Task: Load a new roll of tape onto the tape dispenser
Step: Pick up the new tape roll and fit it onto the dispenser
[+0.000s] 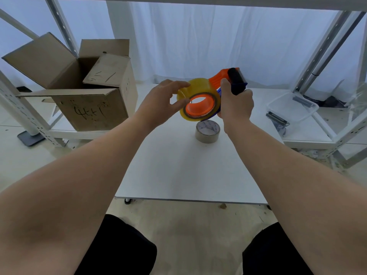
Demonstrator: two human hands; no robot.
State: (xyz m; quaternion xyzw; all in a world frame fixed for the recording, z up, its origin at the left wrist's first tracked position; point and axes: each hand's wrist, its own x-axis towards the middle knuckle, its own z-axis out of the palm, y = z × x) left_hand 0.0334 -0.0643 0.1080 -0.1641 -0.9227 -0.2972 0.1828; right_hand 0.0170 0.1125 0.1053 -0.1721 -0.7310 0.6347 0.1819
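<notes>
Forearms [95,167] reach over the table [178,171] | right hand [236,105] grips the tape dispenser [223,75] by its handle, steadying it midair | left hand [158,102] pinches the clear tape roll [198,84], around the orange hub [193,110], I judge to seat it | spare roll [207,132] lies on the table beneath.

An open cardboard box [89,108], flaps raised and black scrawl on its front, sits at ten o'clock on a low white shelf [65,132]. At three o'clock a clear plastic container [292,108] rests on another shelf board. A white curtain [198,36] hangs at twelve. The white tabletop [178,171] fills the centre.
</notes>
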